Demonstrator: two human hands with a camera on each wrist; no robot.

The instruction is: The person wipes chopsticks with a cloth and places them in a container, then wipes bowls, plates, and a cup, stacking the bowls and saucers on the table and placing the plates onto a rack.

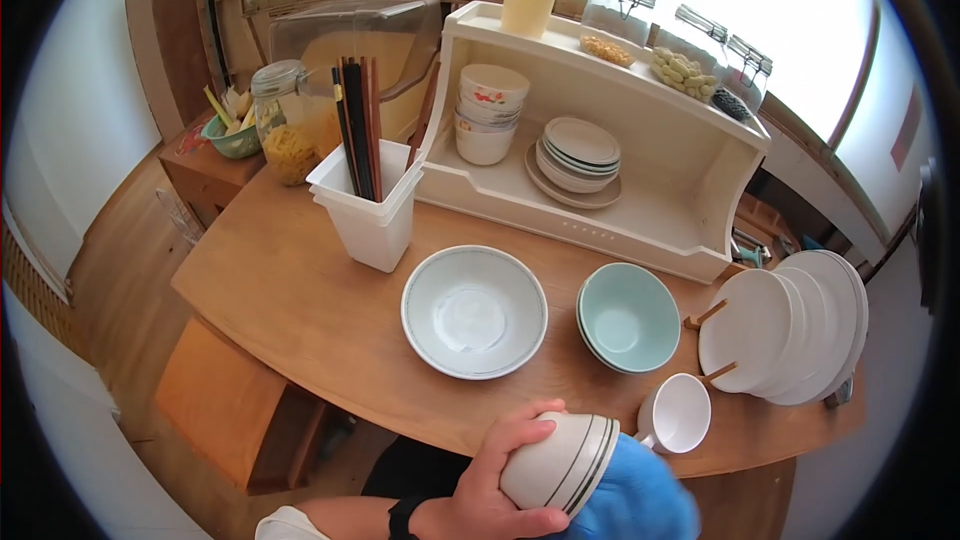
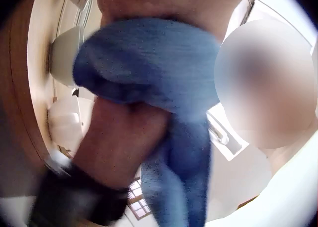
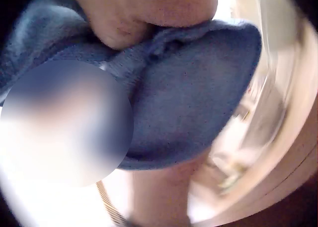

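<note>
My left hand [image 1: 490,480] grips a small white bowl [image 1: 553,455] with dark rings near its rim. The bowl is tipped on its side, its mouth toward the right. A blue cloth [image 1: 632,500] covers that mouth and hangs down beyond it. In the head view my right hand is hidden behind the cloth. The right wrist view shows my right hand [image 3: 154,10] at the top, fingers bent over the bunched cloth. Bowl and hands are above the table's front edge, just left of a white mug [image 1: 682,414].
On the table [image 1: 290,280] stand a wide white bowl [image 1: 474,312], stacked light green bowls [image 1: 630,318] and a white chopstick holder [image 1: 375,230]. White plates [image 1: 750,335] lean in a rack at the right. A cream shelf [image 1: 560,225] with crockery and jars stands behind.
</note>
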